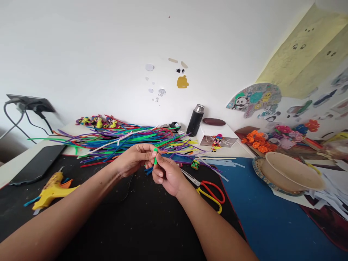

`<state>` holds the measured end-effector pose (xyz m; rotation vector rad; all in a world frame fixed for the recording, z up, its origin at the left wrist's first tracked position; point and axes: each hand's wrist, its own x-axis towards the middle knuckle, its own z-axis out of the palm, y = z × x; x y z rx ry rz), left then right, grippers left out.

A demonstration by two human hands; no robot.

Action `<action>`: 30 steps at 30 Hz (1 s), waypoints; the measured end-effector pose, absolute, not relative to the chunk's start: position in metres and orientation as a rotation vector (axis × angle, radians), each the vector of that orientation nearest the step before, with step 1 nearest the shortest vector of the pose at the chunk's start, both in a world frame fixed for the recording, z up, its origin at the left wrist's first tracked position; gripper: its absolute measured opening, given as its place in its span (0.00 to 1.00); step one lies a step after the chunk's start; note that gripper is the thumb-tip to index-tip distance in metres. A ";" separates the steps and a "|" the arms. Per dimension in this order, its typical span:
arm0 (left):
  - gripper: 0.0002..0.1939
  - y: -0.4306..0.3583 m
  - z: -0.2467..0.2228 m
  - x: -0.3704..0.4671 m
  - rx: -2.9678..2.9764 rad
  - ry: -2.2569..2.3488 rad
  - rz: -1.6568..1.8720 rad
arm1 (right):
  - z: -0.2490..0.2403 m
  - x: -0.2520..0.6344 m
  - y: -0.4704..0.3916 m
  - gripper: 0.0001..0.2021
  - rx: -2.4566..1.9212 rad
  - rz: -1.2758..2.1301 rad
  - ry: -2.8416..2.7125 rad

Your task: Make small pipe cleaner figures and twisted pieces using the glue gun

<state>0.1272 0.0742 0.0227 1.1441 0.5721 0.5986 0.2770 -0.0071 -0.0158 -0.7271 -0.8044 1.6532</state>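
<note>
Between both hands, above the black mat [130,232], is a small bright green piece [155,156]. My left hand [136,158] pinches it from the left with thumb and forefinger. From the right, my right hand [170,175] grips the same piece, its fingers curled in. The two hands touch or nearly touch at the fingertips. Behind them lies a large heap of colourful pipe cleaners [127,139]. Red and yellow handled scissors [208,192] rest beside my right wrist. A small green figure [195,164] stands just beyond the scissors.
At the left are a yellow glue gun [50,192] and a black phone [38,165]. A black thermos [195,121] and a white box [217,134] with a colourful figure [216,142] stand at the back. A bowl [293,172] and orange flowers [257,140] are at the right.
</note>
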 end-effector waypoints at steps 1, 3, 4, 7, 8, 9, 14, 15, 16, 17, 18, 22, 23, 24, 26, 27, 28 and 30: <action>0.20 0.074 0.023 0.128 1.147 0.580 0.618 | -0.017 0.277 -0.006 0.27 -0.743 1.622 -0.806; 0.19 0.074 0.022 0.131 1.157 0.605 0.658 | -0.018 0.278 -0.005 0.27 -0.809 1.536 -0.817; 0.18 0.075 0.022 0.131 1.162 0.622 0.676 | -0.018 0.278 -0.004 0.28 -0.852 1.488 -0.829; 0.19 0.076 0.022 0.132 1.194 0.675 0.712 | -0.018 0.279 -0.003 0.28 -0.948 1.354 -0.899; 0.19 0.077 0.021 0.132 1.214 0.691 0.724 | -0.018 0.279 -0.002 0.27 -0.965 1.319 -0.931; 0.20 0.077 0.021 0.132 1.237 0.704 0.739 | -0.018 0.279 -0.002 0.27 -0.976 1.290 -0.965; 0.21 0.074 0.018 0.134 1.364 0.705 0.809 | -0.023 0.278 -0.002 0.24 -1.023 1.190 -1.062; 0.21 0.073 0.018 0.135 1.377 0.700 0.815 | -0.024 0.278 -0.001 0.24 -1.033 1.177 -1.062; 0.21 0.072 0.017 0.135 1.382 0.697 0.816 | -0.025 0.278 -0.001 0.24 -1.041 1.168 -1.061; 0.21 0.072 0.017 0.136 1.373 0.697 0.815 | -0.026 0.278 -0.001 0.24 -1.044 1.165 -1.060; 0.21 0.072 0.017 0.136 1.354 0.696 0.808 | -0.026 0.277 -0.001 0.24 -1.041 1.167 -1.056; 0.19 0.073 0.018 0.135 1.212 0.656 0.743 | -0.021 0.277 -0.002 0.24 -0.981 1.233 -0.992; 0.18 0.074 0.018 0.133 1.184 0.637 0.721 | -0.019 0.278 -0.003 0.24 -0.963 1.262 -0.976; 0.17 0.075 0.019 0.132 1.166 0.616 0.702 | -0.017 0.278 -0.004 0.24 -0.944 1.292 -0.964; 0.17 0.078 0.021 0.127 1.159 0.579 0.667 | -0.015 0.279 -0.005 0.23 -0.906 1.355 -0.958; 0.18 0.079 0.022 0.125 1.165 0.570 0.655 | -0.015 0.279 -0.005 0.23 -0.888 1.385 -0.957; 0.18 0.081 0.023 0.123 1.173 0.570 0.646 | -0.015 0.280 -0.006 0.23 -0.873 1.412 -0.959; 0.19 0.082 0.025 0.120 1.195 0.588 0.644 | -0.015 0.280 -0.006 0.24 -0.855 1.446 -0.960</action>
